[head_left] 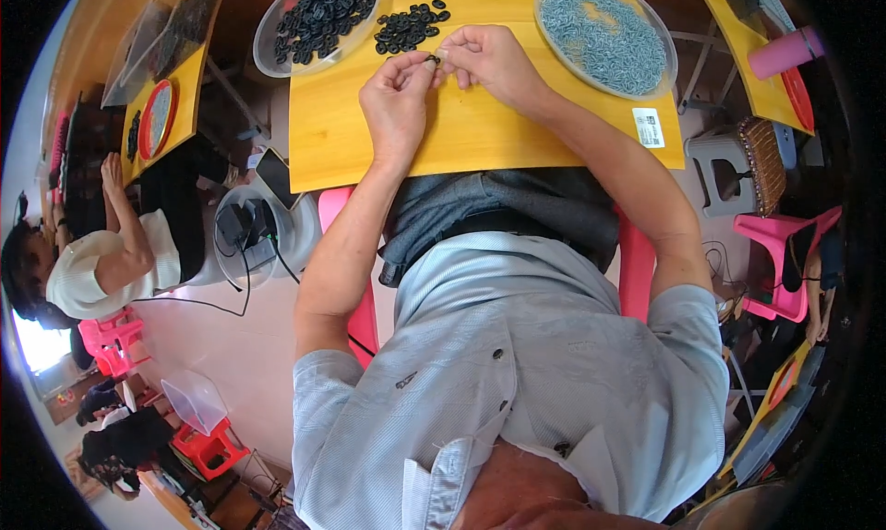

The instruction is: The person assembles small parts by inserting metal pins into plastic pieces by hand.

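My left hand (pixel 395 91) pinches a small black oval piece (pixel 433 59) between thumb and fingertips, above the yellow table (pixel 369 142). Coming in from the right, my right hand (pixel 494 64) is closed in a pinch right against that piece. What its fingertips hold, if anything, is too small to make out. Just beyond my left hand lies a loose pile of black oval pieces (pixel 406 30). A clear round tub (pixel 262 54) to the left holds many more of them. On the right, a clear round tub (pixel 666 73) contains small silvery screws (pixel 609 54).
A white label (pixel 648 127) sticks to the table's near right corner. At left a person in a white top (pixel 120 262) sits at another yellow table with a red tray (pixel 159 119). Pink stools, black adapters (pixel 245 223) and cables stand around. A pink bottle (pixel 784 54) is at far right.
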### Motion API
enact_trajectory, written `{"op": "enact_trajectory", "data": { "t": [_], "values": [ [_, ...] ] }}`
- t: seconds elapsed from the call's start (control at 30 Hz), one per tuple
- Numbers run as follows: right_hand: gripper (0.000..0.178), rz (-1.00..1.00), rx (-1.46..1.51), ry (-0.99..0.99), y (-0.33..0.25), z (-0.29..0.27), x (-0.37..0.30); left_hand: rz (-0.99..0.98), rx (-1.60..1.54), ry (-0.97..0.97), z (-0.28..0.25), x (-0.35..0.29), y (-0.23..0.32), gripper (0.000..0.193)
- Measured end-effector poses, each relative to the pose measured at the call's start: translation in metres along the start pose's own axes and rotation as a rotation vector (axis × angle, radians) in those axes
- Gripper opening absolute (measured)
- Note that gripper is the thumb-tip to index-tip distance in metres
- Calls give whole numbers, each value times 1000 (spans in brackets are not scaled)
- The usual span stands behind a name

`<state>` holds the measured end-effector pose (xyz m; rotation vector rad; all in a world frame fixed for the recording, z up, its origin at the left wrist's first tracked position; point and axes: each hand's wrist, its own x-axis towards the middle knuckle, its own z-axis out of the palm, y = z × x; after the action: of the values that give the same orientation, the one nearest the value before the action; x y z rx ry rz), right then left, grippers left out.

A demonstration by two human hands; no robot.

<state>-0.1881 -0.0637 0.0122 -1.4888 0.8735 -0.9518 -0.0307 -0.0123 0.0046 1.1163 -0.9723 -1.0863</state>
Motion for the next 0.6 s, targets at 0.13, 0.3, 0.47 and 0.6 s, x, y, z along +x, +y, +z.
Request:
{"op": "enact_trajectory", "data": {
  "t": [0.13, 0.3, 0.47, 0.6],
  "values": [
    [20, 26, -22, 18, -1, -1, -1, 104, 111, 4, 2, -1, -1, 15],
    [18, 38, -24, 0, -6, -1, -1, 188, 224, 19, 0, 0, -4, 14],
    [19, -11, -58, -3, -10, -3, -2, 196, 215, -10, -2, -1, -4, 13],
    [19, -30, -58, 3, -9, -2, -3, 100, 48, -53, 1, -3, 5, 13]
  ]
}}
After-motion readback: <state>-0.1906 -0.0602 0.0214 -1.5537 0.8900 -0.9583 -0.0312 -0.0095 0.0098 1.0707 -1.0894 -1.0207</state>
